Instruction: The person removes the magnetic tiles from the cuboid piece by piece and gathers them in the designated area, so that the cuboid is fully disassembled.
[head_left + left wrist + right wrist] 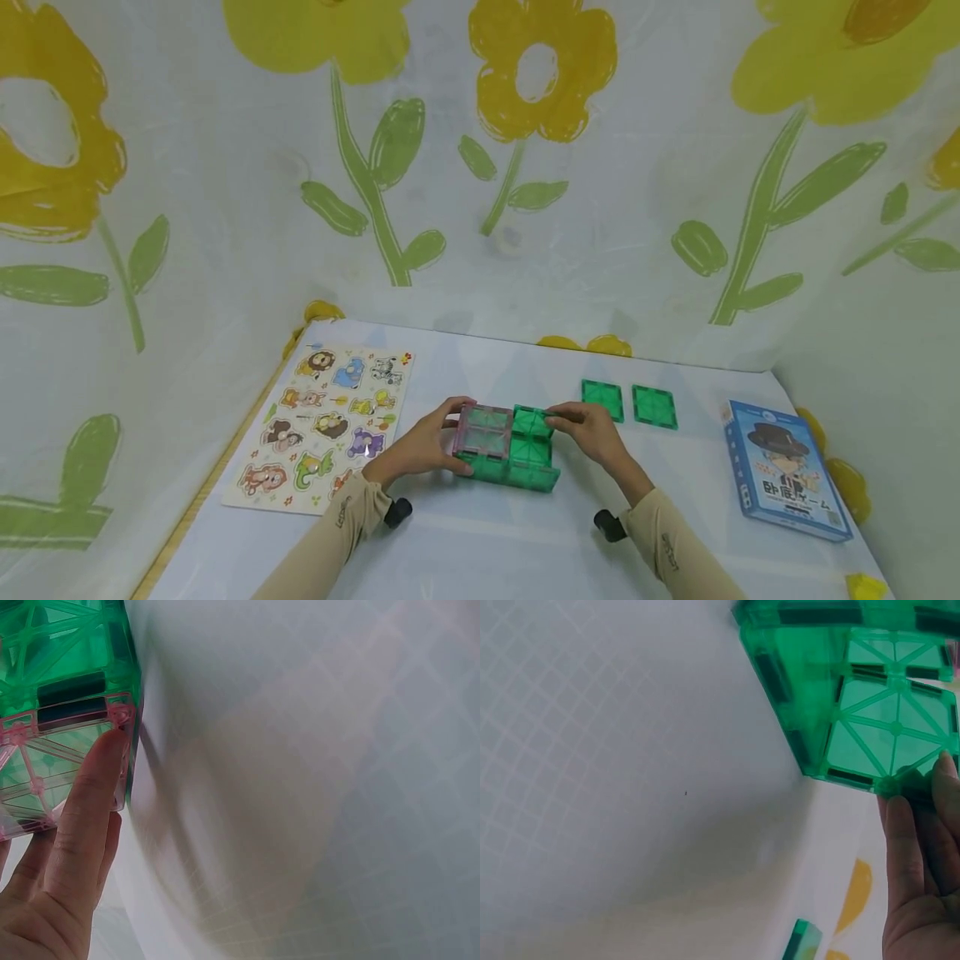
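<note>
A block-like build of translucent magnetic tiles sits on the white table, with a green lower part (506,473) and a pink section (486,432) at its upper left. My left hand (420,443) grips the left end, thumb at the near side and fingers at the far side; one finger lies on the pink section in the left wrist view. At the right end, my right hand (597,432) pinches a square green magnetic tile (892,731) by its edge, against the build. In the right wrist view, part of that hand is cut off.
Two loose green tiles (602,400) lie behind the right hand. An animal puzzle board (341,396) is at the left. A blue box (786,467) lies at the right, with a yellow object (866,586) near the front right corner. Flowered curtains surround the table.
</note>
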The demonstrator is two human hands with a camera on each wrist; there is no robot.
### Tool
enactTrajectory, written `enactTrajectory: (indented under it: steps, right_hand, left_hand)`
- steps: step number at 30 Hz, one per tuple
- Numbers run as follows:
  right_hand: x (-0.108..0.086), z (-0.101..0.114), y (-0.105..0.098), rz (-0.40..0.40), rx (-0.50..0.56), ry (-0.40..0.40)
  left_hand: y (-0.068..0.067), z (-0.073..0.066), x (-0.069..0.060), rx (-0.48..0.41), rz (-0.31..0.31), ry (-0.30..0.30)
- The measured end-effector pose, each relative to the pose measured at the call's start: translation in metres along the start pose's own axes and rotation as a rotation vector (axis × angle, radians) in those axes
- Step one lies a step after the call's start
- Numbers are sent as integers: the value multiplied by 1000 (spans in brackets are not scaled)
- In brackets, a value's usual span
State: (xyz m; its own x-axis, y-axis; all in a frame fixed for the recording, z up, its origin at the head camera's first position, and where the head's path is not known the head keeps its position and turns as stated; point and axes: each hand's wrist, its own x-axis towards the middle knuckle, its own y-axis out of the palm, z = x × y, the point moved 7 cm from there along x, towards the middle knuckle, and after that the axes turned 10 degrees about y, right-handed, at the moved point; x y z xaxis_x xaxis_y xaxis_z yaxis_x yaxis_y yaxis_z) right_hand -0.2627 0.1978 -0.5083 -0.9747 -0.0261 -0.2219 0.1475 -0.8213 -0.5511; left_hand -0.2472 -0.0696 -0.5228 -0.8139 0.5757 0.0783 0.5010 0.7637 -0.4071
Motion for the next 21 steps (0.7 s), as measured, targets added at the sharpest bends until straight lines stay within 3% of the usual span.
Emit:
enactTrajectory:
  steps: [12, 19, 21]
  right_hand:
    - [10, -11, -4, 9, 72, 81]
    - [26, -20, -16, 49, 266, 183]
    - [32, -24, -21, 40, 271, 214]
  left_hand:
    - [0, -1, -2, -11, 11, -1]
    - [-1, 1, -2, -10, -1, -7]
    - [0, 1, -2, -13, 3, -11]
